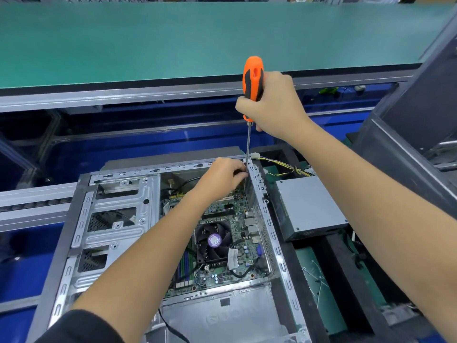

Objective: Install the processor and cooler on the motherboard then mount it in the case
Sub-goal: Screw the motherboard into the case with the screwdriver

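Assembly-line station: a blue-framed conveyor bench with a broad green mat-topped shelf (197, 38) running across the far side. Nearest the viewer lies the open grey sheet-metal computer case (81, 243), on its side. Inside it sits the green motherboard (230, 243), already carrying the black finned cooler with its round fan and purple hub label (214, 240); the processor beneath is hidden, presumably fitted. To the right, outside the case, rests a grey boxed power supply (309, 206) with yellow and black leads, unmounted.

Further in, at the board's far right corner, the left hand (223, 175) pinches the thin steel shaft of an orange-and-black-handled screwdriver (252, 80), steadying it. Above, the right hand (272, 105) is wrapped round the handle, tool upright. The tip and any screw are hidden behind the fingers.

Assessment: processor and cooler steps appear complete; board is placed in the case and is being fastened. Remaining screws cannot be confirmed.
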Demonstrator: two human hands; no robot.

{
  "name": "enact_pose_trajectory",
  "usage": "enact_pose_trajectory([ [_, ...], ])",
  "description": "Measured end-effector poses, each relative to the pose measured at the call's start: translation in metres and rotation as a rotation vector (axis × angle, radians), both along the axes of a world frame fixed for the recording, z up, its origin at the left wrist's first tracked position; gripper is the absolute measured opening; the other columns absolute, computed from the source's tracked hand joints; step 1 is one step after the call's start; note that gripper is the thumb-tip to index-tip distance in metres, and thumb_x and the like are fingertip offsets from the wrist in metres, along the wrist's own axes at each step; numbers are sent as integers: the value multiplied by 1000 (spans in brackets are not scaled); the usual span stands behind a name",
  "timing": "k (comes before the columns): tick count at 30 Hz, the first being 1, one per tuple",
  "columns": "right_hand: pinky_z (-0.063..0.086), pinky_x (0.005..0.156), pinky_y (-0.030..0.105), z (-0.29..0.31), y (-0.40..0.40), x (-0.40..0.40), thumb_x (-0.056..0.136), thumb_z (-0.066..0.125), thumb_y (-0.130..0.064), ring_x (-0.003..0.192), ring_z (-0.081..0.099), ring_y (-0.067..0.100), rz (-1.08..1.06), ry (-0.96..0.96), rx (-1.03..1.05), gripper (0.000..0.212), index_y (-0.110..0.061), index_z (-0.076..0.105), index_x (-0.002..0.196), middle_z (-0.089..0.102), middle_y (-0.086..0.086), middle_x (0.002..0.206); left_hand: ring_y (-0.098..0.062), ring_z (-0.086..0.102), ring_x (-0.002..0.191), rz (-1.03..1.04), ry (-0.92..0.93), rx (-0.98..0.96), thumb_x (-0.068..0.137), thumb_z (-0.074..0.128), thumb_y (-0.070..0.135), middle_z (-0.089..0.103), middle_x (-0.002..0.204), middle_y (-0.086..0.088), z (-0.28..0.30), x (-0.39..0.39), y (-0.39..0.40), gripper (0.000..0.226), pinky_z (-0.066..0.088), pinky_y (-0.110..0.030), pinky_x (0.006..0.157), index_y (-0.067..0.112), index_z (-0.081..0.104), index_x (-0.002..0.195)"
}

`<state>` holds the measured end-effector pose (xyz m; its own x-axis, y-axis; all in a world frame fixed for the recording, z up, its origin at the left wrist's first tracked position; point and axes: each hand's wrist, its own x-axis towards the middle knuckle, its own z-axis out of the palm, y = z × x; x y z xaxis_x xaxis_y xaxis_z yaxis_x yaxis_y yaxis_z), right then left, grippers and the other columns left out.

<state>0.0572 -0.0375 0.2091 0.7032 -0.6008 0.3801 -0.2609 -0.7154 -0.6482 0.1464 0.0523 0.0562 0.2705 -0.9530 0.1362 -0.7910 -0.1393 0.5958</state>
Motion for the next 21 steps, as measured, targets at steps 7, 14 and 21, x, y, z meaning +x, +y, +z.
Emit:
enact_pose_trajectory([
  [7, 45, 39, 29, -9, -8, -1, 80, 60, -17, 49, 56, 35, 7, 9, 1, 22, -9, 44, 67, 49, 14, 60, -20, 55, 58, 36, -36, 15, 94, 58, 20, 69, 75, -6, -8, -3, -2, 19, 37, -28, 56, 6, 72, 91],
  [14, 42, 38, 22, -17, -10, 0, 80, 61, -15, 43, 52, 28, 25, -12, 29, 25, -12, 40, 66, 47, 12, 60, -14, 48, 51, 49, -70, 49, 95, 56, 19, 67, 71, -6, -7, -3, -3, 21, 32, -24, 49, 5, 70, 91],
  [21, 44, 38, 25, -27, -13, 2, 80, 61, -14, 37, 50, 17, 39, 0, 49, 27, -13, 40, 64, 46, 11, 57, -20, 49, 61, 73, -134, 52, 96, 54, 20, 67, 76, -10, -8, -6, -2, 23, 34, -29, 58, 3, 68, 90],
])
